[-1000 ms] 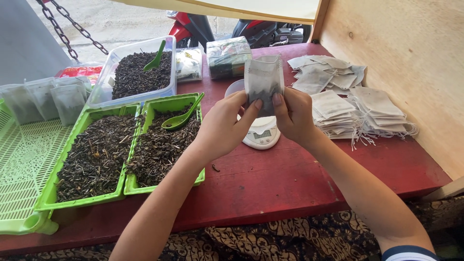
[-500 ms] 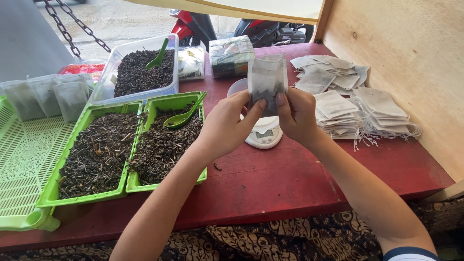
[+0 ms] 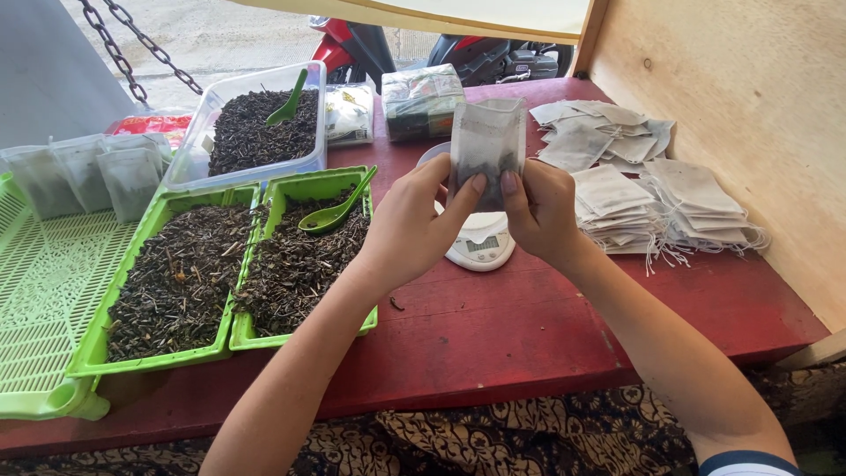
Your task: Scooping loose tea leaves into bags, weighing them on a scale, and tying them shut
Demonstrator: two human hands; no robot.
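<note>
Presently my left hand (image 3: 414,225) and my right hand (image 3: 542,211) are both closed on a small white filter bag (image 3: 486,150), each pinching its lower half between thumb and fingers, the bag held upright above the table with dark loose leaf visible through its lower part. Directly beneath the bag, partly hidden by my hands, sits a small white digital scale (image 3: 480,247) on the red table (image 3: 493,326). To the right of my right hand lie stacks of empty filter bags (image 3: 656,198) with drawstrings trailing off their edges, and more of the same lie loose behind them near a bare wooden panel (image 3: 749,115). To the left of my left hand stand two green trays (image 3: 220,264) side by side, both filled with dark dried leaf; a green scoop (image 3: 335,207) rests in the nearer one. Behind them is a clear plastic tub (image 3: 256,132) of the same leaf holding a second green scoop (image 3: 288,99). At the far left a green slatted basket (image 3: 40,291) carries several filled bags (image 3: 88,172) standing in a row. Wrapped packets (image 3: 423,101) lie at the back of the table
</note>
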